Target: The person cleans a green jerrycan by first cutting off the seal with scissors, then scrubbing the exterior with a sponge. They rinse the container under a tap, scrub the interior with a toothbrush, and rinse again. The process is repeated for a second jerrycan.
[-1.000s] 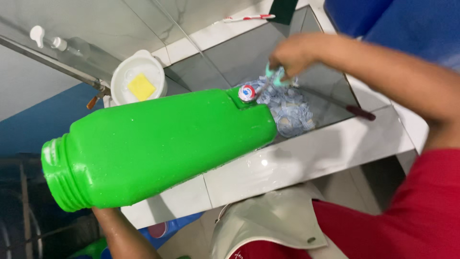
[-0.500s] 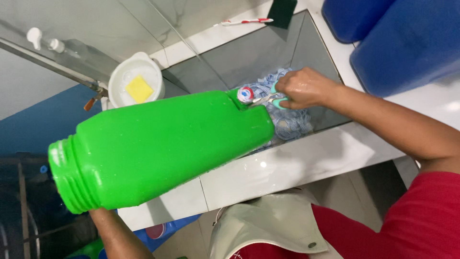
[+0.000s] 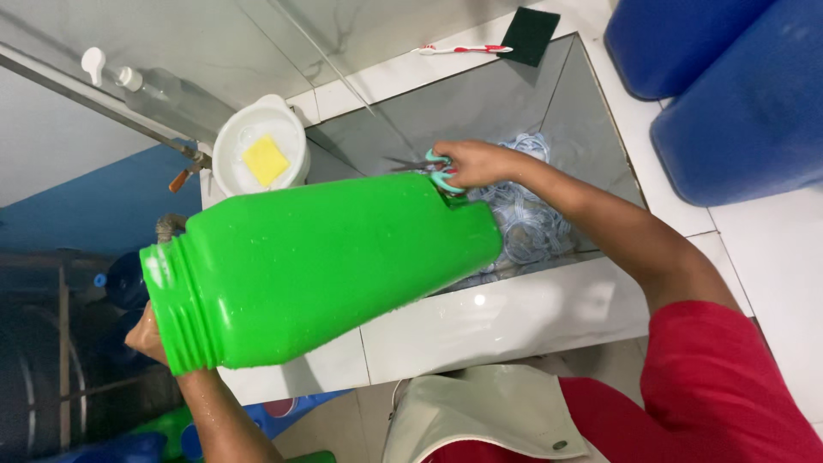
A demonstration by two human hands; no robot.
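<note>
A big bright green plastic container (image 3: pixel 317 266) lies on its side across the sink's tiled rim, its ribbed wide end toward me. My left hand (image 3: pixel 147 336) grips that ribbed end from below and is mostly hidden behind it. My right hand (image 3: pixel 470 163) is over the sink, closed around scissors (image 3: pixel 429 168) with teal handles. The blades point left, just above the container's far end. Beneath that hand, a heap of clear bluish plastic rings (image 3: pixel 525 223) lies in the sink.
The grey sink basin (image 3: pixel 480 103) is set in white tiles. A white bowl with a yellow sponge (image 3: pixel 264 159) stands at its left corner beside a tap (image 3: pixel 180 176). A toothbrush (image 3: pixel 463 50) and dark scouring pad (image 3: pixel 530 36) lie behind. Blue barrels (image 3: pixel 737 94) stand at right.
My right hand has let go of the small red and blue cap piece at the container's tip and now holds scissors there. The container has tilted slightly lower.
</note>
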